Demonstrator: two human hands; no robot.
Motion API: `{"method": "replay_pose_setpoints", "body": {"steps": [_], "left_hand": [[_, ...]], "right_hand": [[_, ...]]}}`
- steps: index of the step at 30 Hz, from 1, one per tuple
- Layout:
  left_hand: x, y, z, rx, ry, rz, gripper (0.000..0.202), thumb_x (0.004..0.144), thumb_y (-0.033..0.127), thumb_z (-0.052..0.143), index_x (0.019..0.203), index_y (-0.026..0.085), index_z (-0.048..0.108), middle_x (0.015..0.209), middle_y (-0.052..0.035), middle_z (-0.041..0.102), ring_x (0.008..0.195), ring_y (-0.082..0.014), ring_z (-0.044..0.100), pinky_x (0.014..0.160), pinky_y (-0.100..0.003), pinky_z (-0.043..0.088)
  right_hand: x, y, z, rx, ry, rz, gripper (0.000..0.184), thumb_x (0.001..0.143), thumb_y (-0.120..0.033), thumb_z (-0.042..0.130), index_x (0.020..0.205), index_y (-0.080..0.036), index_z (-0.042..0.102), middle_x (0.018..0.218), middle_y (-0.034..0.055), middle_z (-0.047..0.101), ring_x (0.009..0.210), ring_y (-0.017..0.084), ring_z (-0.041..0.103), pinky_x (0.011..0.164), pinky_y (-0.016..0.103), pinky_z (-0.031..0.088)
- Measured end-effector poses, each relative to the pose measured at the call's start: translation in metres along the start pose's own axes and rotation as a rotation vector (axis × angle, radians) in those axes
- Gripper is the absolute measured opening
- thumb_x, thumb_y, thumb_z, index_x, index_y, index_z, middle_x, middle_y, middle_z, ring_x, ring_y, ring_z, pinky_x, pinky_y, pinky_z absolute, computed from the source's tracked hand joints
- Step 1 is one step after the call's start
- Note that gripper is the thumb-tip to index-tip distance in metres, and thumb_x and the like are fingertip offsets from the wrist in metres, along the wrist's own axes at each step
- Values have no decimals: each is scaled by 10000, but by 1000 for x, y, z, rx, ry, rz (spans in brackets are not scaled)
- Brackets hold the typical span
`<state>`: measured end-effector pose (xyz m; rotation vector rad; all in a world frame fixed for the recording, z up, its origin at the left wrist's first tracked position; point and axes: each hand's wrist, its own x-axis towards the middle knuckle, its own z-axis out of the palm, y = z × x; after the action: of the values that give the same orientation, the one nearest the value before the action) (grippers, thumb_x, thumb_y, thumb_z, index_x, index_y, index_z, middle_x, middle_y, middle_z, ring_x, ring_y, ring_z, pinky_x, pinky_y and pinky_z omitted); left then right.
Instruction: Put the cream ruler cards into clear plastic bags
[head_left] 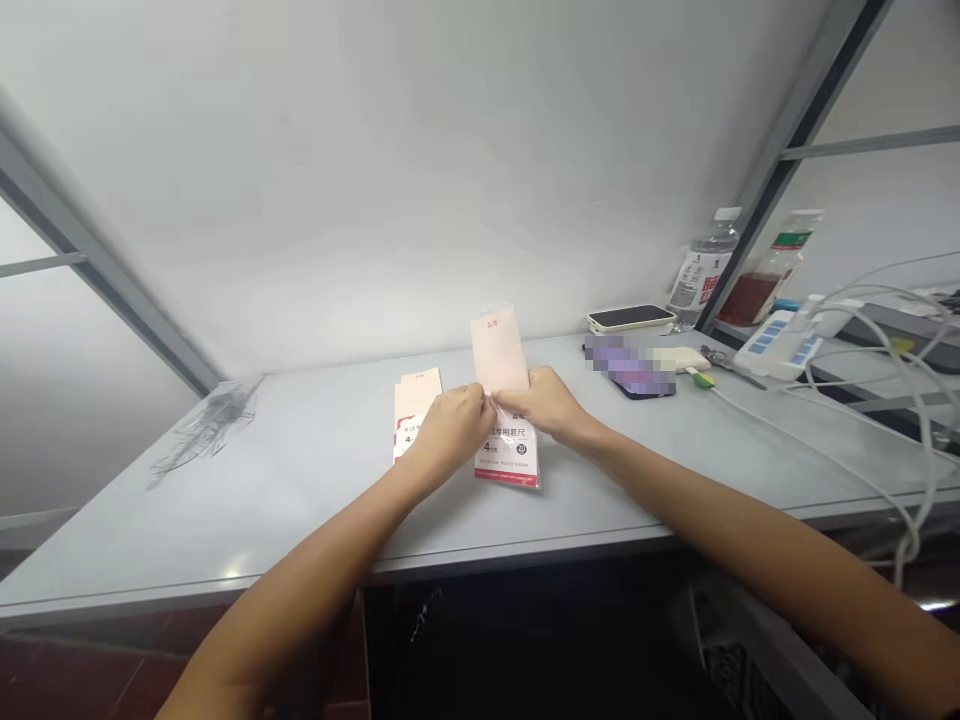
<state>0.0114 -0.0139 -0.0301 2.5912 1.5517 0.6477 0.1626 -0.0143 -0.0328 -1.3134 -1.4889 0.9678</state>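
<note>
My left hand (448, 428) and my right hand (546, 402) meet over a clear plastic packet (504, 400) holding a pale pink card with red and white print. Both hands are closed in a pinch on the packet's middle, fingertips almost touching. The packet's top sticks up behind my fingers and its lower end rests on the grey table (300, 500). A second, similar pink and red packet (411, 408) lies flat on the table just left of my left hand.
A phone (631, 319) lies face up at the back right, with a blurred dark item (634, 368) before it. Two bottles (705, 268) stand by a slanted metal post. A power strip (776, 345) and white cables (862, 400) trail at the right. A scribble mark (202, 430) is at the left.
</note>
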Motion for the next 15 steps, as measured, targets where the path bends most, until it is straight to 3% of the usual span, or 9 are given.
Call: {"method": "replay_pose_setpoints", "body": {"steps": [4,8,15], "left_hand": [[1,-1,-7,-79,-54,47,313,878,320,318,678,187,517,679,-50,596,580,-157,511,521,-268,316],[2,-2,-15,-210,6,-24,291,867,390,369,747,189,542,729,-34,624,613,-151,536,532,-263,346],[3,-1,-25,-267,-6,-36,317,900,394,260,731,199,445,709,-27,570,592,-141,508,538,-268,356]], "right_hand": [[-2,-5,-4,-25,-73,-15,136,640,-262,549,573,-144,564,559,10,551,525,127,490,455,228,355],[-6,-12,-5,-6,-166,-102,151,680,-270,533,616,-141,580,621,20,602,584,143,541,505,233,386],[-10,-17,-4,-57,-125,-265,169,734,-282,510,717,-146,609,685,27,625,630,157,564,558,253,418]]}}
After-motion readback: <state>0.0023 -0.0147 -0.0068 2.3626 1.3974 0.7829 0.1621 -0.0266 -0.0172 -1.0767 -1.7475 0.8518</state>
